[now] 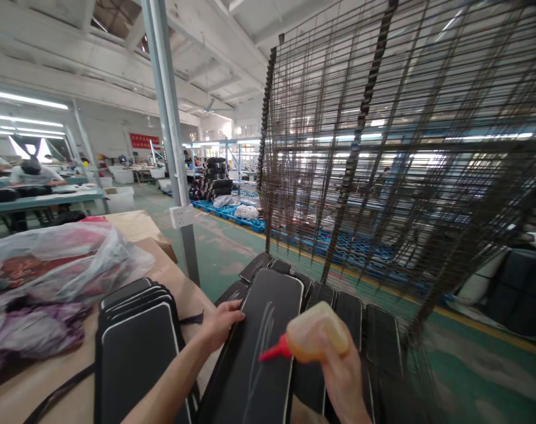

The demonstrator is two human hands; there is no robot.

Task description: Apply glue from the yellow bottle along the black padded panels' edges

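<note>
My right hand [345, 377] is wrapped round a soft yellowish squeeze bottle [316, 333] with a red nozzle [272, 352]. The nozzle points left onto a long black panel with a white edge [254, 353], which shows shiny streaks of glue. My left hand [221, 324] rests on the panel's left edge with the fingers curled over it, steadying it. More black panels [360, 330] lie in a row on the wire rack under and behind this one.
A stack of black panels [138, 341] lies on the brown table to the left, beside clear plastic bags of fabric [51, 259]. A tall wire rack [383, 147] stands right. A grey post [173, 141] rises ahead. People work at distant tables.
</note>
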